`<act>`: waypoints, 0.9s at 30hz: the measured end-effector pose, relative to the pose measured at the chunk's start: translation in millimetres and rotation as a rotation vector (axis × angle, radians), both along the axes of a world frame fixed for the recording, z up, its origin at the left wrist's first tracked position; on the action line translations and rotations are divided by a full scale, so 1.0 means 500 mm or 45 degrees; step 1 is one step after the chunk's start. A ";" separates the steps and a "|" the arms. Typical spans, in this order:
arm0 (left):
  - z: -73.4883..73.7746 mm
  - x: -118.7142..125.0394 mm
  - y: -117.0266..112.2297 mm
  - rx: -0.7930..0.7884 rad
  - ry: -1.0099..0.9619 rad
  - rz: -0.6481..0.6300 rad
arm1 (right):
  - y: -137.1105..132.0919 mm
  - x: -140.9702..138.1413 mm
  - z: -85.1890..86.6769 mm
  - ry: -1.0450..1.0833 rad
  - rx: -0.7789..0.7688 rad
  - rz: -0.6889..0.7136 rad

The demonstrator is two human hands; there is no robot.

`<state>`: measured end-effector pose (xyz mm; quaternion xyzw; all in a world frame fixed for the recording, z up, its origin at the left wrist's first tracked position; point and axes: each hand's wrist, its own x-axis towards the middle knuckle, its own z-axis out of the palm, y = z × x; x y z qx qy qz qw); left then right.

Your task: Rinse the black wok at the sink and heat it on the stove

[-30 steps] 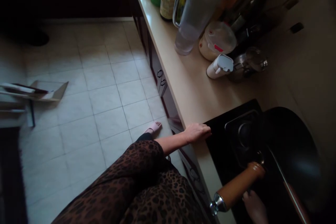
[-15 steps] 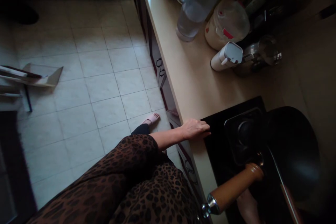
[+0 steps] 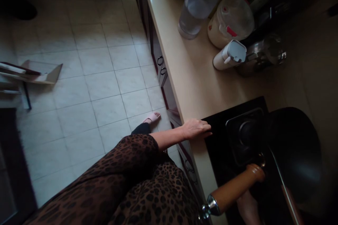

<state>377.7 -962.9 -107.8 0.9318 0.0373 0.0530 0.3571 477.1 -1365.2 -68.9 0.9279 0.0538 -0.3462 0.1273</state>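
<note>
My left hand [image 3: 196, 129] lies flat on the front edge of the beige counter [image 3: 195, 81], fingers stretched toward the black stove top [image 3: 224, 147]. A black wok [image 3: 295, 154] sits on the burner, its brown wooden handle [image 3: 233, 190] pointing toward me. My right hand [image 3: 246, 207] shows only in part below that handle, in shadow; its fingers are hidden.
On the counter behind the stove stand a clear pitcher [image 3: 195, 3], a lidded plastic tub [image 3: 229, 21], a white shaker lying on its side [image 3: 228, 55] and a metal pot [image 3: 261, 58]. Dark cabinet doors with ring pulls [image 3: 161, 66] face a tiled floor [image 3: 87, 88].
The view has tilted down a little, so the counter items sit higher in the frame. My left hand stays on the counter edge; my right hand has slipped lower under the wok handle.
</note>
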 end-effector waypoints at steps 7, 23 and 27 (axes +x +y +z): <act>-0.003 0.002 -0.001 -0.004 -0.010 0.001 | 0.004 0.005 0.011 0.051 0.006 0.007; -0.005 0.002 -0.001 -0.020 -0.038 -0.008 | -0.012 0.005 0.002 0.102 -0.082 0.087; -0.007 0.001 -0.003 -0.026 -0.025 -0.017 | -0.004 0.004 0.006 0.077 -0.056 0.051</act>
